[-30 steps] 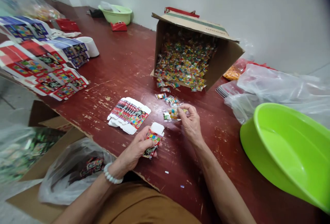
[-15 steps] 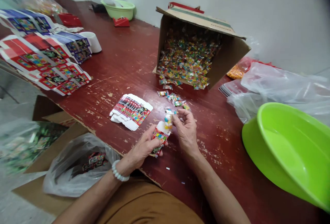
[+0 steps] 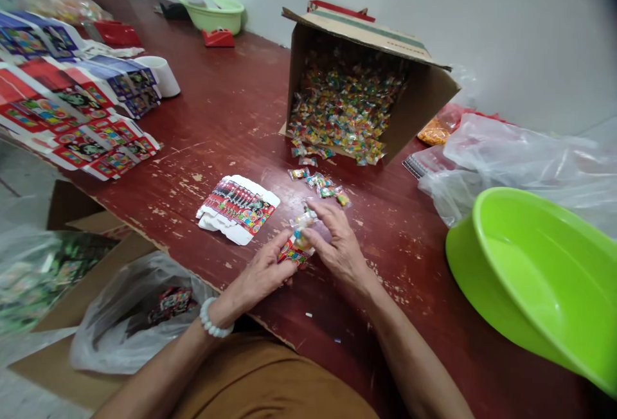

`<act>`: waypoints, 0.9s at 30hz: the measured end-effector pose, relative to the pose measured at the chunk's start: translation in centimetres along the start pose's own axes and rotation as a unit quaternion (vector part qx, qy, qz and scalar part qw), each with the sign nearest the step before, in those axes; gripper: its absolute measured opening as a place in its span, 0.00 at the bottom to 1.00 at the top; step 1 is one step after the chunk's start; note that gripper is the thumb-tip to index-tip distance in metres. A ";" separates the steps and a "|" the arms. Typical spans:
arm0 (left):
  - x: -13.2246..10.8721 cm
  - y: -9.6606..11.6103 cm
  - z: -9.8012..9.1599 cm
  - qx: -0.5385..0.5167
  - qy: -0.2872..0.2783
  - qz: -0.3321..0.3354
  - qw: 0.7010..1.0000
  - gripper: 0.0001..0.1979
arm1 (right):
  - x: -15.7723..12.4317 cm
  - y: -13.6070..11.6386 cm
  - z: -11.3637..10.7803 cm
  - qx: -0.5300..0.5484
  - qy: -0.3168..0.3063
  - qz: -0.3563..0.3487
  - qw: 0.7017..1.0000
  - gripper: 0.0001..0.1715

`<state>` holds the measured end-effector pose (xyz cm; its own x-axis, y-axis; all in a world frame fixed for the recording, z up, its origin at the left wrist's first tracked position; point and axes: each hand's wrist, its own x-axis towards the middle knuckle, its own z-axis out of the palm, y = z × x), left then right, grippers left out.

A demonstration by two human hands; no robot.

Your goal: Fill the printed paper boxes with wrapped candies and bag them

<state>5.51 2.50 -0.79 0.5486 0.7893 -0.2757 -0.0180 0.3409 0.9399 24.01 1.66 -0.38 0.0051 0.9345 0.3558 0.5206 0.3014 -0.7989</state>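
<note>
My left hand (image 3: 265,266), with a pale bead bracelet at the wrist, is closed around a small red printed candy box (image 3: 292,253). At the top of that box my right hand (image 3: 340,239) pinches a clear-wrapped candy (image 3: 301,237) between thumb and fingers; its lower part is hidden. More wrapped candies (image 3: 322,184) lie loose on the table just beyond. To the left of my hands rests a stack of flattened candy boxes (image 3: 238,208), white flaps showing.
A cardboard carton (image 3: 419,114) on its side spills wrapped candies. A green basin (image 3: 482,265) stands at right, beside plastic bags (image 3: 520,155). Bundled boxes (image 3: 72,114) sit at far left. Below the table edge, a bag-lined carton (image 3: 120,316) holds several filled boxes.
My right hand has brought the candy down and left onto the top of the box. The view has shifted slightly, so surroundings appear a little further left.
</note>
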 end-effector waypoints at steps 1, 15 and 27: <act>-0.1 0.0 -0.1 0.012 -0.005 -0.002 1.000 0.22 | 0.2 0.0 -0.2 0.012 -0.025 -0.009 1.000 0.19; -0.4 0.3 0.6 -0.046 -0.004 -0.012 0.999 0.20 | -0.8 -1.1 1.9 0.133 0.100 0.145 0.975 0.08; 0.1 0.1 0.7 -0.173 0.083 -0.043 0.981 0.23 | -1.6 -0.6 2.3 0.413 -0.085 0.264 0.867 0.23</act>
<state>6.14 2.30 -0.59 0.4178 0.8122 -0.4072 -0.2748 0.5402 0.7954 21.72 0.39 -1.63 -0.1063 0.9768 -0.1857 -0.3060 -0.2098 -0.9286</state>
